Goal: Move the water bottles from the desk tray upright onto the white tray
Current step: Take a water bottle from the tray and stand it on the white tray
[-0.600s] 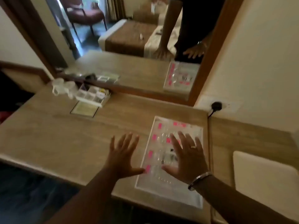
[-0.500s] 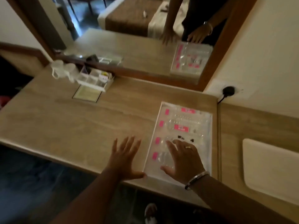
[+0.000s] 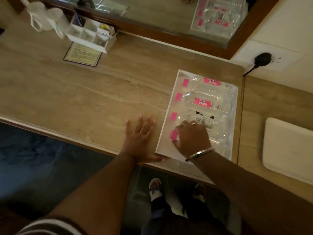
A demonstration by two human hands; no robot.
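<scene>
Four water bottles (image 3: pixel 205 102) lie flat in desk tray (image 3: pixel 169 116); white tray (image 3: pixel 288 148) well right. Right hand (image 3: pixel 192 138) curled over nearest bottle (image 3: pixel 218 136) — closure unclear. Left hand (image 3: pixel 140 138) flat, fingers spread, on worktop (image 3: pixel 84 92). Advice: grip mid-body, stand upright.

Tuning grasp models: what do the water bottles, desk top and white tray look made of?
Water bottles: clear thin plastic, glossy; ribbed see-through walls, pink caps.
Desk top: wood-grain surface, likely laminate, satin; streaked pattern, soft sheen.
White tray: smooth matte white, rounded corners; plastic or coated, can't tell.
</scene>
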